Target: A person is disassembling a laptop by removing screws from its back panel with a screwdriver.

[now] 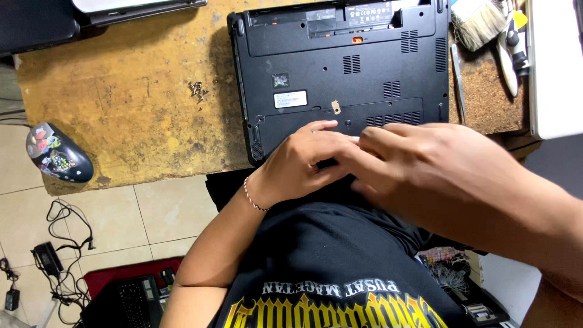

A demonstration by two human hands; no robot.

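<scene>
Both hands, left (297, 164) and right (425, 170), press the upturned laptop's (340, 67) near edge, grip unclear; it overhangs the surface (133, 103), and could tip, scattering screws (198, 91) at nine o'clock.

The left hand (303, 161) curls palm-down, fingers bent; the right hand (425, 167) overlaps its fingertips, wrist angled in from the right.

A worn table (121, 115) carries an upturned laptop (340, 67), screws (198, 90), a mouse (57, 153).
</scene>
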